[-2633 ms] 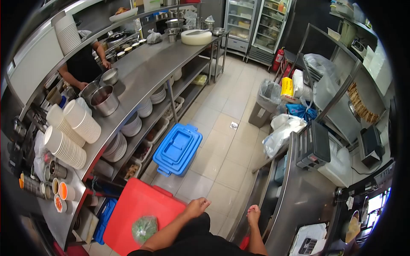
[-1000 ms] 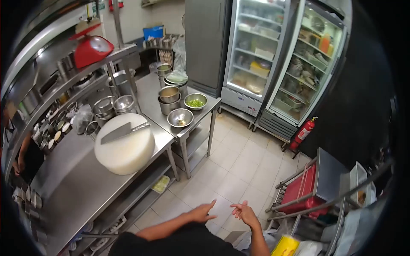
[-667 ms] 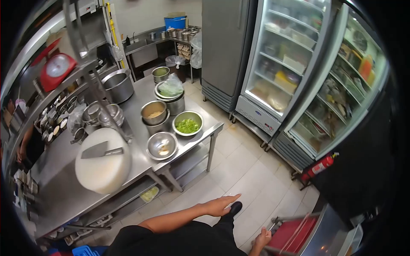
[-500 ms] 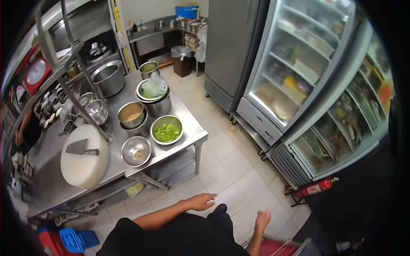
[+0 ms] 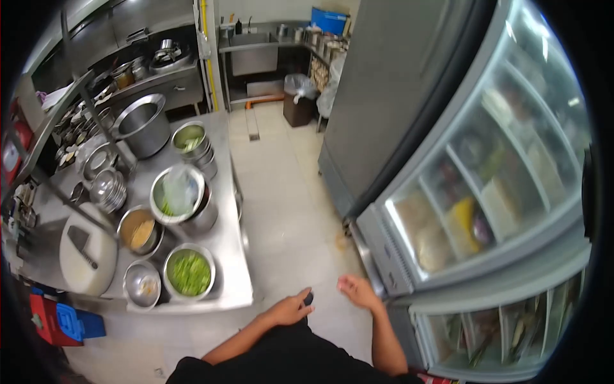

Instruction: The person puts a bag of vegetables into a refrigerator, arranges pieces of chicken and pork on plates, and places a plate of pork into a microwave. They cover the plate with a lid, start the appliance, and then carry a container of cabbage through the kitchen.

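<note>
My left hand (image 5: 292, 310) is in front of my body, right of the table's near corner, its fingers loosely bent and a little apart; nothing shows in it. Level with it, my right hand (image 5: 359, 292) hangs over the floor near the fridges, fingers slightly curled and holding nothing I can see. Neither hand touches anything. Nearest on the steel table (image 5: 233, 281) are a bowl of chopped greens (image 5: 190, 272) and a small metal bowl (image 5: 142, 286) with some scraps. Behind them stand a pot with tan food (image 5: 142, 235) and a bowl covered by a plastic bag (image 5: 181, 191).
A cleaver (image 5: 82, 247) lies on the round white cutting board (image 5: 96, 269). Along the right stand a grey cabinet (image 5: 396, 96) and glass-door fridges (image 5: 492, 173). Tiled floor (image 5: 278, 192) runs between them and the table toward a bin (image 5: 300, 102) and sink (image 5: 256, 56).
My view has moved forward and turned, so the table sits further left and the fridges loom closer. My hands have come nearer each other, and my right hand has loosened from a closed shape.
</note>
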A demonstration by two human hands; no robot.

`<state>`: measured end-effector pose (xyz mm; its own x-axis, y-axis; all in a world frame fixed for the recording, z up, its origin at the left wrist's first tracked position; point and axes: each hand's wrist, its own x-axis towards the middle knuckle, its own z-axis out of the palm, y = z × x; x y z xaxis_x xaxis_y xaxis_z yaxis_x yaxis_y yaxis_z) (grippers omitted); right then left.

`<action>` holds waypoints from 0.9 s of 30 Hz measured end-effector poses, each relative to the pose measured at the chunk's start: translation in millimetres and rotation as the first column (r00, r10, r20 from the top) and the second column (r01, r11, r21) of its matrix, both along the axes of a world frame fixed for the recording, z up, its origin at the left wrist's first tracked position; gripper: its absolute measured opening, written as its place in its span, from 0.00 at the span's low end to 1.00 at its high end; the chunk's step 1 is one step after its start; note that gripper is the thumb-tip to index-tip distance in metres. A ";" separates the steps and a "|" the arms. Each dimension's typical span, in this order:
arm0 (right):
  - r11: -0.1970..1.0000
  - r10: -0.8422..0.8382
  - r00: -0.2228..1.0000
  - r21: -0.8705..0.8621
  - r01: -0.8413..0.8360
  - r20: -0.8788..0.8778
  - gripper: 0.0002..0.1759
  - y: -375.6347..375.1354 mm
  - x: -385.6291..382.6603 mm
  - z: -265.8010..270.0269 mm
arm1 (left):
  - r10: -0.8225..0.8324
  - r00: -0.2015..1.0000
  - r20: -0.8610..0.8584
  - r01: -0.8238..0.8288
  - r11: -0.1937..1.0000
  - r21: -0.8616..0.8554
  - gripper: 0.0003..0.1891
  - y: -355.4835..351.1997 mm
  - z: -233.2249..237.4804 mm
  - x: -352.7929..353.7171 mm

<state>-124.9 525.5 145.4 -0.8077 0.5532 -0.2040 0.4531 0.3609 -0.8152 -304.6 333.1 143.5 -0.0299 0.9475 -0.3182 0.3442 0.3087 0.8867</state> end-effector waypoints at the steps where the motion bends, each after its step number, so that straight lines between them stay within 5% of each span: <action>1: 0.999 0.017 0.998 -0.047 -0.015 0.053 0.07 16.0 1.8 -11.9 | -0.010 0.999 -0.052 0.009 1.000 -0.019 0.34 33.3 -3.8 -13.2; 5: 0.984 -0.082 0.995 -0.157 0.090 0.058 0.05 83.7 10.1 -41.7 | -0.151 0.979 -0.135 0.161 0.985 0.067 0.26 133.4 2.5 -46.3; 7: 0.859 -0.361 0.932 -0.377 0.347 0.036 0.08 114.9 2.7 -56.4 | -0.118 0.981 -0.155 0.141 0.980 0.143 0.26 172.9 11.4 -66.5; 8: 0.859 -0.346 0.937 -0.390 0.333 0.037 0.08 133.4 -4.9 -60.7 | -0.102 0.980 -0.174 0.139 0.966 0.218 0.27 189.9 16.2 -77.0; 11: 0.730 -0.529 0.844 -0.463 0.503 0.082 0.10 180.5 -57.4 -42.2 | -0.132 0.972 -0.193 0.157 0.980 0.120 0.30 251.3 47.7 -123.5; 12: 0.726 -0.522 0.848 -0.475 0.497 0.090 0.10 200.7 -75.8 -45.0 | -0.190 0.957 -0.218 0.212 0.974 0.082 0.31 272.0 49.9 -140.8; 14: 0.923 -0.380 0.924 -0.073 0.377 -0.036 0.18 245.9 -111.2 -52.8 | -0.198 0.962 -0.187 0.219 0.970 0.102 0.33 312.7 41.2 -177.1; 18: 0.882 -0.470 0.857 -0.150 0.447 -0.212 0.23 332.3 -213.5 -71.1 | -0.115 0.979 -0.169 0.130 0.988 0.081 0.31 394.7 8.6 -246.8; 20: 0.868 -0.486 0.842 -0.238 0.435 -0.234 0.22 381.0 -280.2 -81.0 | -0.064 0.968 -0.244 0.046 0.996 -0.078 0.29 430.9 -0.2 -291.8; 21: 0.866 -0.480 0.848 -0.277 0.416 -0.226 0.22 405.8 -311.7 -88.6 | -0.190 0.975 -0.119 0.150 0.947 -0.283 0.29 453.2 9.7 -322.1; 24: 0.801 -0.469 0.853 -0.518 0.302 -0.229 0.19 466.0 -423.1 -55.7 | -0.043 0.974 -0.224 0.003 0.985 -0.175 0.27 469.7 -10.4 -390.7; 27: 0.774 -0.373 0.887 -0.618 0.136 -0.272 0.20 523.2 -543.2 -20.5 | 0.047 0.971 -0.233 -0.119 0.944 -0.308 0.31 489.5 -0.7 -462.8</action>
